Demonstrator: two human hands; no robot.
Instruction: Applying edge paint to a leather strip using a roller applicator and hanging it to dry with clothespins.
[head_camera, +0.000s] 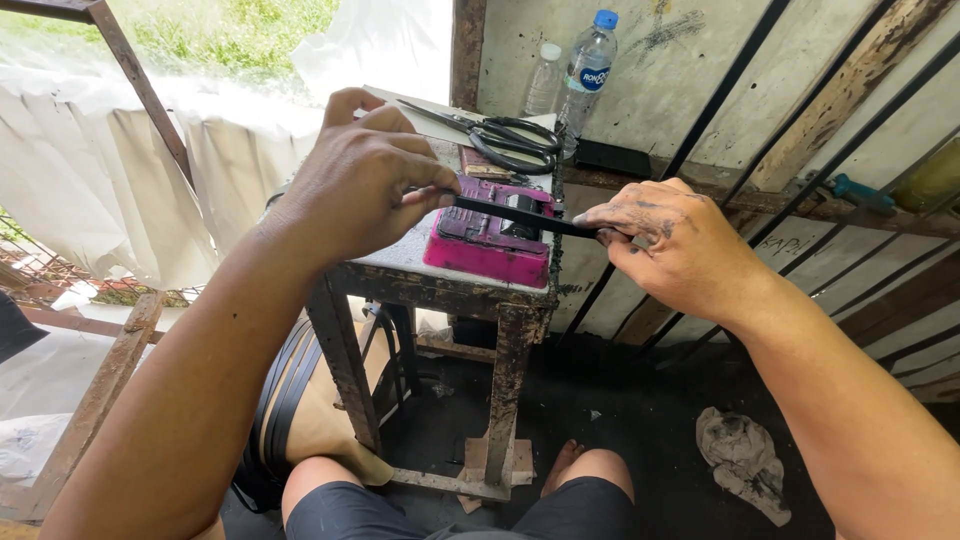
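A thin black strip (525, 217) runs across the top of a pink box-shaped device (480, 250) that sits on a small worn metal stand (440, 285). My left hand (355, 180) pinches the strip's left end above the device. My right hand (680, 245), smudged with black, grips the strip's right end just off the stand's edge. The strip passes over a dark roller in the device's middle.
Large black scissors (510, 140) lie at the back of the stand. Two plastic bottles (585, 70) stand against the wall. A dirty rag (745, 460) lies on the dark floor. Black and tan strips (290, 400) hang by my left knee. Slanted metal bars (720, 100) stand at right.
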